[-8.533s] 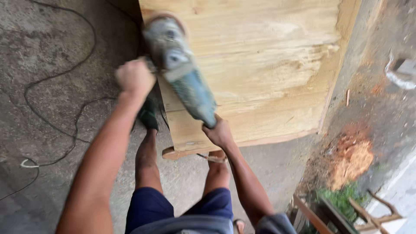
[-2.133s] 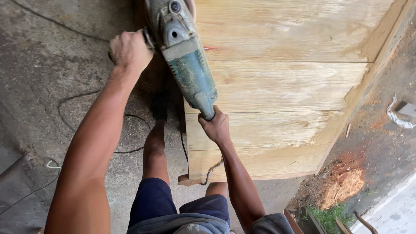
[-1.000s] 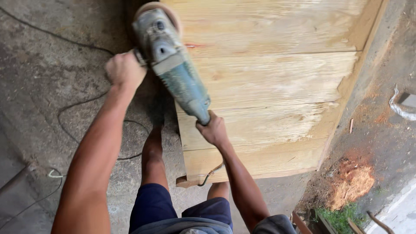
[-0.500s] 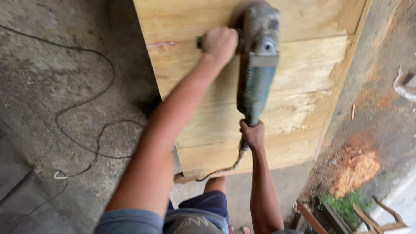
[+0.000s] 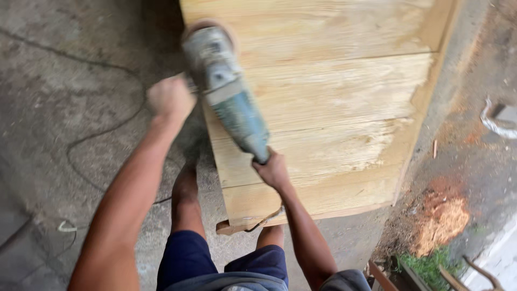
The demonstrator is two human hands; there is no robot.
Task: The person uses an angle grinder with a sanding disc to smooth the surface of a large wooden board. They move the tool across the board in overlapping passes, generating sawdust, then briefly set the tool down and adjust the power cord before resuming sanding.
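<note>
Pale wooden plank panel point(image 5: 334, 102) under a teal-bodied angle grinder point(image 5: 229, 89).
Left hand point(image 5: 170, 98) fists the side handle; right hand point(image 5: 273, 170) grips the rear; the tool's head sits at the panel's left edge.

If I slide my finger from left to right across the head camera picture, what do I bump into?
Black cable → left hand → blue-green grinder → right hand → wooden panel → orange sawdust pile.
</note>
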